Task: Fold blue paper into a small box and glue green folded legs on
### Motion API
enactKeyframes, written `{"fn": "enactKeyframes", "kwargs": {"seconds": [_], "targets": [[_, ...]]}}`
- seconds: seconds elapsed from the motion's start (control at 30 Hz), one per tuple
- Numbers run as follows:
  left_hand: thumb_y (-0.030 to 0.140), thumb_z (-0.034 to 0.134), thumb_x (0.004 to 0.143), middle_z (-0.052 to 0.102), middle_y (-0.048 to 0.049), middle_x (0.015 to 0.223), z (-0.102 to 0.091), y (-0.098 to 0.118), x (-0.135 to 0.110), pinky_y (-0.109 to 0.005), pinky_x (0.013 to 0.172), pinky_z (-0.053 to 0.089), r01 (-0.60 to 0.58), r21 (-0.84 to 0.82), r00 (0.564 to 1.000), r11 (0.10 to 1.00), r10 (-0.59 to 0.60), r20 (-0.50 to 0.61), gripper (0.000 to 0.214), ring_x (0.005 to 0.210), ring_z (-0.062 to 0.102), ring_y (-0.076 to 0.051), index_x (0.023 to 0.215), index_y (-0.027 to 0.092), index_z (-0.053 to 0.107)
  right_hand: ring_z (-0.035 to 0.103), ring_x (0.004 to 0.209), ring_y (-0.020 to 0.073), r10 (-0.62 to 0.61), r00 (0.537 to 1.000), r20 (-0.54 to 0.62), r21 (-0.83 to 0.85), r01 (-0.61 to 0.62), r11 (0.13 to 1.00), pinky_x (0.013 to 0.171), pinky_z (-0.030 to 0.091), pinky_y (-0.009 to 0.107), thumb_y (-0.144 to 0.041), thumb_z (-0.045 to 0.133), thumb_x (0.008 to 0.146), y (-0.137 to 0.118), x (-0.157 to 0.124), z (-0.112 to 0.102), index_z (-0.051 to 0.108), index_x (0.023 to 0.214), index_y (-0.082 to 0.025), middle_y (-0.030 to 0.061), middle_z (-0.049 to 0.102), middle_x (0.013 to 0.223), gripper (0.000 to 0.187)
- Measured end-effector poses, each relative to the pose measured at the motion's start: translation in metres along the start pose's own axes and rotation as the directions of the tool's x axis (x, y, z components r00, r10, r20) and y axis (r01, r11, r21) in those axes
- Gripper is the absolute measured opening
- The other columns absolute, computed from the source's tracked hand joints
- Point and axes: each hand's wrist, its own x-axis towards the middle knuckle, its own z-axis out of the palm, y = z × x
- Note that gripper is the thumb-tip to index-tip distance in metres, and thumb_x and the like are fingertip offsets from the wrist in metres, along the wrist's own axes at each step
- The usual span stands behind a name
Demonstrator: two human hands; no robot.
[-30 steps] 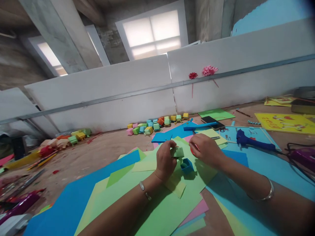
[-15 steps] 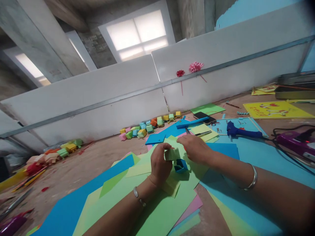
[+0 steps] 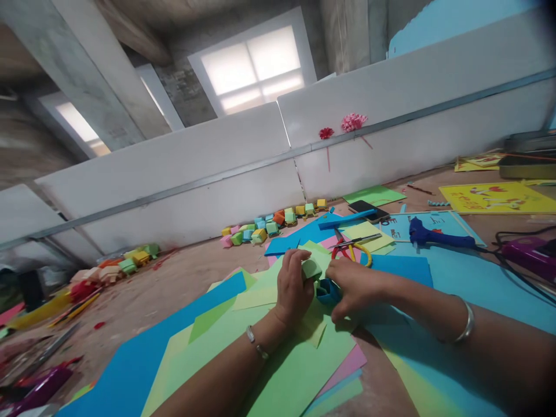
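Head view: right hand (image 3: 353, 286) now pinches blue box (image 3: 326, 291), scissors (image 3: 353, 250) uncovered; left hand (image 3: 293, 284) grips green fold (image 3: 311, 269).

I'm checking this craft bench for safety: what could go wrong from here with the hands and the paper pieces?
1. The left hand pinches a green folded piece beside the blue paper box at the right hand; a hard squeeze might crush either.
2. Scissors lie just beyond the fingers; a blind reach could meet the blades.
3. The loose paper sheets underneath might slide.
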Motion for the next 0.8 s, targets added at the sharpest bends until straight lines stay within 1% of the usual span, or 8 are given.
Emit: {"fn": "enactKeyframes", "kwargs": {"seconds": [0.1, 0.2, 0.3, 0.43, 0.53, 0.63, 0.73, 0.8], "targets": [[-0.003, 0.042, 0.056, 0.054, -0.0055, 0.096, 0.000, -0.001, 0.000, -0.035, 0.081, 0.048, 0.090, -0.034, 0.996, 0.995, -0.089, 0.020, 0.049, 0.092, 0.056, -0.022, 0.098, 0.021, 0.051, 0.060, 0.087, 0.0263, 0.050, 0.996, -0.072, 0.007, -0.050, 0.999, 0.062, 0.039, 0.028, -0.036, 0.072, 0.067, -0.007, 0.002, 0.010, 0.064, 0.085, -0.014, 0.0130, 0.065, 0.096, 0.030], [-0.001, 0.042, 0.057, 0.055, -0.0060, 0.098, 0.000, -0.003, 0.000, -0.037, 0.085, 0.047, 0.202, -0.081, 0.979, 0.976, -0.199, 0.045, 0.046, 0.095, 0.055, -0.022, 0.097, 0.021, 0.052, 0.059, 0.074, 0.0200, 0.087, 0.986, -0.141, 0.036, -0.082, 0.996, 0.055, 0.033, 0.025, -0.023, 0.066, 0.070, -0.007, 0.004, 0.012, 0.061, 0.081, -0.017, 0.0067, 0.065, 0.084, 0.014], [0.002, 0.043, 0.061, 0.059, -0.0047, 0.095, 0.000, -0.006, 0.000, -0.037, 0.084, 0.049, 0.325, -0.143, 0.945, 0.935, -0.314, 0.091, 0.042, 0.093, 0.057, -0.022, 0.098, 0.021, 0.054, 0.058, 0.068, 0.0171, 0.113, 0.975, -0.192, 0.073, -0.101, 0.992, 0.051, 0.029, 0.024, -0.018, 0.064, 0.069, -0.004, 0.005, 0.012, 0.058, 0.077, -0.019, 0.0028, 0.064, 0.075, 0.010], [0.008, 0.044, 0.069, 0.064, -0.0042, 0.097, 0.000, -0.010, 0.001, -0.033, 0.078, 0.052, 0.455, -0.249, 0.890, 0.855, -0.425, 0.167, 0.039, 0.090, 0.062, -0.020, 0.103, 0.021, 0.055, 0.057, 0.068, 0.0165, 0.143, 0.956, -0.257, 0.103, -0.120, 0.987, 0.052, 0.029, 0.024, -0.023, 0.063, 0.071, 0.000, 0.009, 0.013, 0.057, 0.076, -0.019, 0.0029, 0.065, 0.076, 0.009], [0.010, 0.045, 0.071, 0.066, -0.0056, 0.103, 0.001, -0.010, 0.001, -0.030, 0.075, 0.053, 0.498, -0.325, 0.867, 0.804, -0.453, 0.210, 0.041, 0.092, 0.063, -0.019, 0.110, 0.020, 0.053, 0.056, 0.068, 0.0162, 0.164, 0.940, -0.300, 0.102, -0.139, 0.985, 0.053, 0.028, 0.024, -0.027, 0.063, 0.073, 0.003, 0.011, 0.012, 0.057, 0.077, -0.019, 0.0032, 0.065, 0.077, 0.011], [0.013, 0.051, 0.071, 0.065, -0.0062, 0.105, 0.003, -0.009, 0.000, -0.030, 0.075, 0.053, 0.510, -0.365, 0.860, 0.779, -0.456, 0.228, 0.044, 0.090, 0.064, -0.019, 0.114, 0.019, 0.052, 0.055, 0.066, 0.0158, 0.173, 0.930, -0.323, 0.083, -0.155, 0.984, 0.053, 0.027, 0.025, -0.027, 0.063, 0.074, 0.005, 0.013, 0.010, 0.057, 0.077, -0.019, 0.0027, 0.064, 0.074, 0.011], [0.016, 0.058, 0.070, 0.064, -0.0075, 0.109, 0.005, -0.010, -0.001, -0.031, 0.078, 0.053, 0.510, -0.363, 0.860, 0.780, -0.473, 0.193, 0.046, 0.092, 0.064, -0.019, 0.115, 0.018, 0.051, 0.057, 0.069, 0.0169, 0.161, 0.930, -0.331, 0.049, -0.154, 0.987, 0.053, 0.027, 0.025, -0.027, 0.063, 0.075, 0.005, 0.012, 0.010, 0.059, 0.080, -0.018, 0.0038, 0.066, 0.078, 0.011], [0.014, 0.059, 0.068, 0.065, -0.0074, 0.107, 0.006, -0.010, -0.001, -0.032, 0.079, 0.052, 0.510, -0.348, 0.858, 0.786, -0.490, 0.153, 0.045, 0.094, 0.064, -0.020, 0.112, 0.019, 0.052, 0.060, 0.075, 0.0183, 0.133, 0.936, -0.327, 0.020, -0.134, 0.991, 0.055, 0.028, 0.025, -0.028, 0.065, 0.076, 0.003, 0.010, 0.011, 0.060, 0.084, -0.019, 0.0045, 0.068, 0.084, 0.013]]}}
